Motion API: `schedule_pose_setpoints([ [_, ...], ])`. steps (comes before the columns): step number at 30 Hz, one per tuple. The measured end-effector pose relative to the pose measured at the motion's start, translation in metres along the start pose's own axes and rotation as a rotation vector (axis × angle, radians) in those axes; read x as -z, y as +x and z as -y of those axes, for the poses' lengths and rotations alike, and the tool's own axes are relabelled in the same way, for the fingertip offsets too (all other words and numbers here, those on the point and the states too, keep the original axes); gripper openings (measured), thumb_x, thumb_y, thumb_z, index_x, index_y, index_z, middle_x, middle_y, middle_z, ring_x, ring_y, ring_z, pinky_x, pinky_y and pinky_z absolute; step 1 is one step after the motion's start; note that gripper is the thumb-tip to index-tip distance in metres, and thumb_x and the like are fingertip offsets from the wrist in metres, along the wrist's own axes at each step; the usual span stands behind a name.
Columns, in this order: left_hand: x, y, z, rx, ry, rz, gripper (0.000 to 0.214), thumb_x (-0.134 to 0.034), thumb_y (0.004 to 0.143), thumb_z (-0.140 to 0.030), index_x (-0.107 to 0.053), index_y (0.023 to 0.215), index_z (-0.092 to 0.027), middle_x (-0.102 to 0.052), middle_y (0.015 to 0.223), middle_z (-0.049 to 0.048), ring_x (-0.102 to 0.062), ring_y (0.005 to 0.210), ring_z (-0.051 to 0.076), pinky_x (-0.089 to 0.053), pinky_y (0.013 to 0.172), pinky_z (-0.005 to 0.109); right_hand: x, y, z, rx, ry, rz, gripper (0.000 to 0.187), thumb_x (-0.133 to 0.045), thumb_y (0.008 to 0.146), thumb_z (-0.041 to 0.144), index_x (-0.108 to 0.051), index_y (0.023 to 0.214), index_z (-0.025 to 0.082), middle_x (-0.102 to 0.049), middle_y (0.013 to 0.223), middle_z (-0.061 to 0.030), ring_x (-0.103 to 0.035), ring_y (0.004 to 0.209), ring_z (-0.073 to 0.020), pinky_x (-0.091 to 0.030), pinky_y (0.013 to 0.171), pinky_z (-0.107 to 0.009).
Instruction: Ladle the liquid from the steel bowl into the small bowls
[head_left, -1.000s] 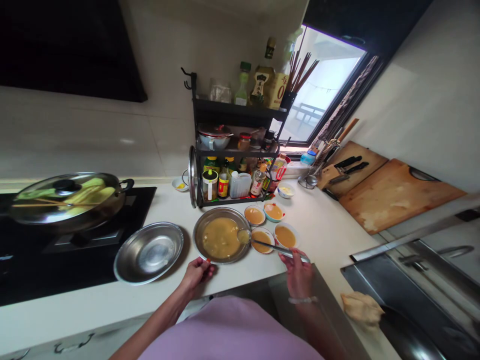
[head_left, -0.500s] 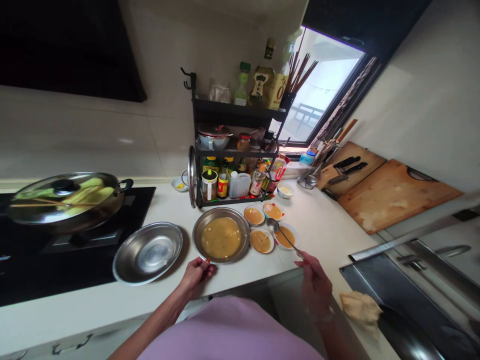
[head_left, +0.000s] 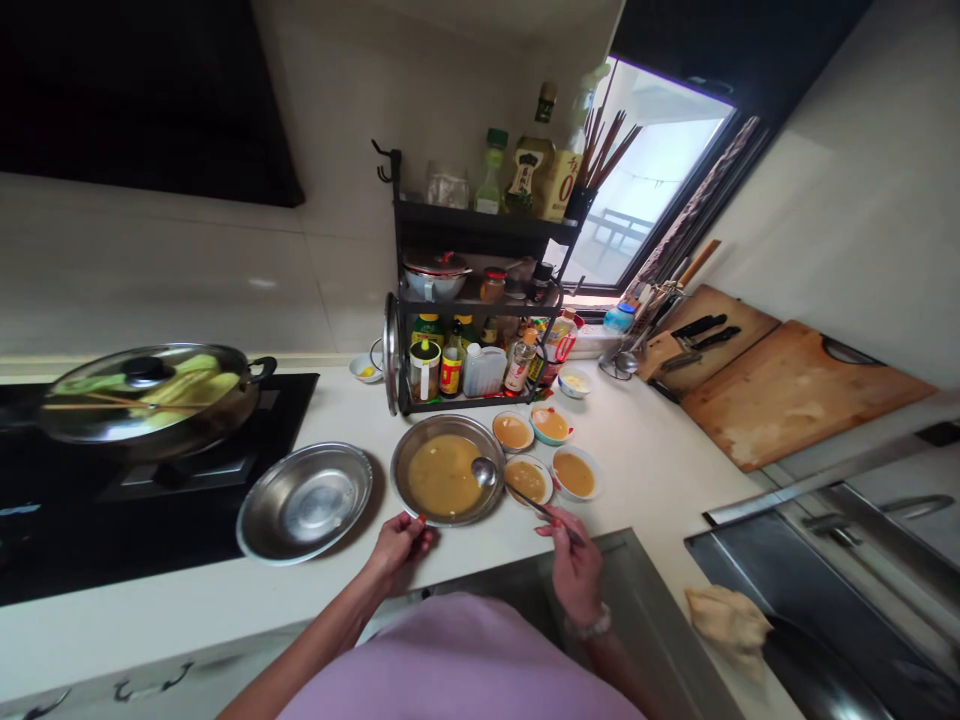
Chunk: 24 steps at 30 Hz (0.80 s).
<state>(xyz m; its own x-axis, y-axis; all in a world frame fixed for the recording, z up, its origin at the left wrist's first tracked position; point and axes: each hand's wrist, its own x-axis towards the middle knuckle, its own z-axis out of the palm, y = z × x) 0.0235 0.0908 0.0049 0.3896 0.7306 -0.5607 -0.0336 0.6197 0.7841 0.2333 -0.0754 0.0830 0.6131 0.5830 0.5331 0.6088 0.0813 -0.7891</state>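
Observation:
My right hand (head_left: pixel 576 565) is closed round the handle of a metal ladle (head_left: pixel 484 471). The ladle's bowl is over the right side of a steel basin (head_left: pixel 401 497) of yellowish-brown liquid; I cannot tell whether it touches the liquid. At the basin's front left rim my left hand (head_left: pixel 405 545) pinches the edge, thumb on top and fingers curled. Several small bowls of the same orange-brown liquid stand right of the basin, among them a front bowl (head_left: pixel 550 492) under the ladle's handle and a right-hand bowl (head_left: pixel 598 478).
Left of the basin sits a second steel basin (head_left: pixel 259 520), beside the hob with a lidded pan (head_left: pixel 225 425). Behind stands a black rack (head_left: pixel 480 405) of bottles and jars. Cutting boards (head_left: pixel 810 395) and knives lean at the right, near a sink (head_left: pixel 780 560) with a cloth.
My right hand has moved left, carrying the ladle from above the small bowls to over the basin. My left hand stays at the basin's rim. The view has shifted slightly.

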Motion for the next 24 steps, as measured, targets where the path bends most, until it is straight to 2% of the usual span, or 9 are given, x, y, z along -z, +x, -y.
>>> schedule_pose_setpoints([
  [7, 0.000, 0.004, 0.002, -0.007, 0.003, 0.000, 0.037, -0.080, 0.064, -0.035, -0.047, 0.064, -0.017, -0.065, 0.055, 0.0047, -0.054, 0.042, 0.009, -0.036, 0.043, 0.020, -0.049, -0.012, -0.020, -0.240, 0.143, 0.088, 0.036, -0.053, 0.087, 0.050, -0.068, 0.095, 0.019, -0.074, 0.089, -0.0092, -0.071, 0.064, -0.0197, -0.058, 0.064, -0.032],
  [11, 0.002, 0.004, 0.004, -0.020, -0.027, 0.036, 0.041, -0.082, 0.060, -0.040, -0.050, 0.064, -0.016, -0.063, 0.053, 0.0034, -0.051, 0.041, 0.008, -0.035, 0.043, 0.020, -0.059, -0.010, -0.025, -0.477, 0.279, -0.044, 0.041, -0.060, 0.078, 0.055, -0.065, 0.091, 0.016, -0.073, 0.078, -0.0083, -0.070, 0.060, -0.0219, -0.058, 0.063, -0.035],
  [13, 0.005, 0.000, 0.005, -0.021, -0.036, 0.058, 0.043, -0.083, 0.058, -0.045, -0.052, 0.065, -0.015, -0.062, 0.052, 0.0024, -0.050, 0.041, 0.007, -0.034, 0.043, 0.019, -0.059, -0.006, -0.026, -0.570, 0.362, -0.132, 0.041, -0.064, 0.074, 0.054, -0.063, 0.090, 0.016, -0.072, 0.073, -0.0063, -0.069, 0.059, -0.0220, -0.058, 0.064, -0.037],
  [16, 0.012, -0.009, 0.004, 0.010, -0.027, 0.074, 0.047, -0.082, 0.058, -0.050, -0.054, 0.069, -0.015, -0.063, 0.054, 0.0024, -0.051, 0.043, 0.007, -0.033, 0.044, 0.019, -0.055, -0.002, -0.026, -0.629, 0.461, -0.226, 0.039, -0.068, 0.070, 0.050, -0.061, 0.088, 0.016, -0.071, 0.071, -0.0036, -0.068, 0.058, -0.0206, -0.059, 0.066, -0.037],
  [21, 0.029, -0.028, 0.004, 0.061, -0.046, 0.018, 0.046, -0.079, 0.062, -0.052, -0.056, 0.076, -0.014, -0.064, 0.059, 0.0024, -0.052, 0.046, 0.008, -0.035, 0.046, 0.019, -0.039, 0.005, -0.024, -0.634, 0.519, -0.322, 0.033, -0.071, 0.067, 0.045, -0.060, 0.082, 0.018, -0.070, 0.073, -0.0011, -0.068, 0.060, -0.0189, -0.059, 0.065, -0.036],
  [24, 0.043, -0.038, 0.005, 0.080, -0.086, -0.021, 0.044, -0.078, 0.066, -0.050, -0.057, 0.079, -0.013, -0.065, 0.060, 0.0029, -0.054, 0.048, 0.009, -0.037, 0.046, 0.020, -0.022, 0.011, -0.023, -0.614, 0.497, -0.372, 0.030, -0.071, 0.068, 0.043, -0.061, 0.081, 0.018, -0.069, 0.072, -0.0007, -0.068, 0.059, -0.0185, -0.060, 0.063, -0.035],
])
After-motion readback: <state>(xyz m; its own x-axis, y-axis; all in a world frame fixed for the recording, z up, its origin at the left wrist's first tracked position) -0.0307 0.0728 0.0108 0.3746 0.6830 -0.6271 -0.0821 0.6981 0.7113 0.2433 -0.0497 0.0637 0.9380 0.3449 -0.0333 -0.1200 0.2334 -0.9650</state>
